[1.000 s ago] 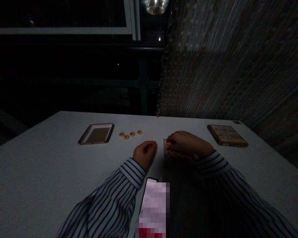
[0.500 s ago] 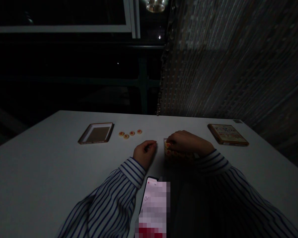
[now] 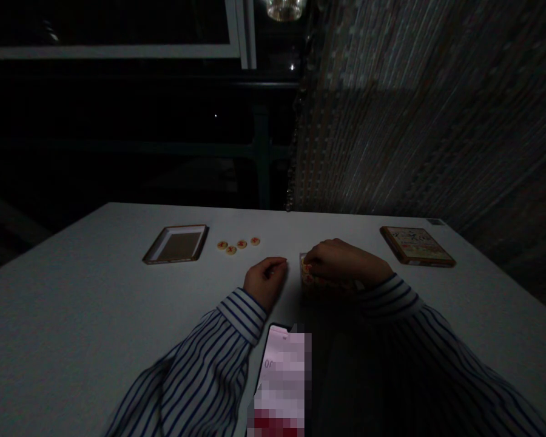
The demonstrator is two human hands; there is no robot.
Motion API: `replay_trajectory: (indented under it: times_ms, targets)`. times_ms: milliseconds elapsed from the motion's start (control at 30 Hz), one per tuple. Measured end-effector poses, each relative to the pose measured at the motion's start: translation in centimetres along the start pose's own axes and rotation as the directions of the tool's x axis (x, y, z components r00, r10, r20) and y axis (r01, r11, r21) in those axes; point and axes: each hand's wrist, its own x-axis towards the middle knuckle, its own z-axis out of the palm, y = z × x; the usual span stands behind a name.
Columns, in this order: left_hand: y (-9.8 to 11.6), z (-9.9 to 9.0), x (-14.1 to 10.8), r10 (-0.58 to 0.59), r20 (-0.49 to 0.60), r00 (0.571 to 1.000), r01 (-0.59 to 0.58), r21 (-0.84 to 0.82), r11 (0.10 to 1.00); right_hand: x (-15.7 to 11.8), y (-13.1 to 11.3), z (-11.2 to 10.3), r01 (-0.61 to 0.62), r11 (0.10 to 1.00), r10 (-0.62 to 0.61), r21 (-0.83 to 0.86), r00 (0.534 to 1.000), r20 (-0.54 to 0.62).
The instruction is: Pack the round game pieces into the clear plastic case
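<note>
My left hand [image 3: 266, 281] rests on the white table [image 3: 95, 303], its fingers curled together; whether something small is between them is hidden. To its right, my right hand [image 3: 346, 261] reaches over a clear box of round pieces [image 3: 308, 279]. Its fingertips are pinched at the box's left end, on something I cannot make out. Several round pieces with red marks [image 3: 231, 249] lie on the table beyond my left hand.
An open shallow tray [image 3: 204, 243] lies at the back left. On the right is a flat box with a printed top [image 3: 418, 246]. A lit phone [image 3: 279, 352], partly pixelated, lies between my forearms. A bead curtain [image 3: 368, 152] hangs behind the table.
</note>
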Motion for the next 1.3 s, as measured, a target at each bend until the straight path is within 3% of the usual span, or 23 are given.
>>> replay_trajectory:
  times_ms: [1300]
  targets:
    - [-0.20, -0.07, 0.00, -0.007, 0.022, 1.000, 0.007, -0.001, 1.000, -0.21, -0.30, -0.38, -0.039, 0.998, 0.037, 0.057, 0.999, 0.035]
